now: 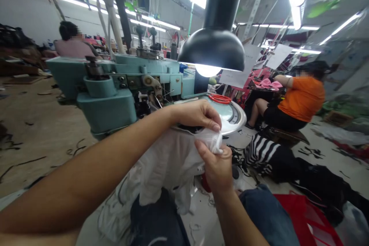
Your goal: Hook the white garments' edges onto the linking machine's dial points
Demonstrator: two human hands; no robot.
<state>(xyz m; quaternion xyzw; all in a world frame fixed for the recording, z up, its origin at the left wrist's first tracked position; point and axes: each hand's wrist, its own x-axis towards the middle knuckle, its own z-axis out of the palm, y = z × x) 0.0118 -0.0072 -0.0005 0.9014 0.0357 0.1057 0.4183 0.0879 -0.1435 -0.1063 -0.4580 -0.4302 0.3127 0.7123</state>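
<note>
My left hand (201,114) reaches in from the left and pinches the upper edge of a white cloth (167,161). Just below it, my right hand (217,169) grips the same gathered fold, thumb on top. From both hands the cloth hangs in loose folds beneath the round white rim of a green sewing machine (106,103). The needle area is partly hidden behind my left forearm. What kind of garment the cloth belongs to cannot be made out.
A black lamp (213,52) shines right above my hands. Red rings (219,99) lie on the machine's round plate (236,119). Striped and black fabric (265,153) and a red bag (308,215) lie at the right. A person in orange (302,98) sits beyond; another sits at far left.
</note>
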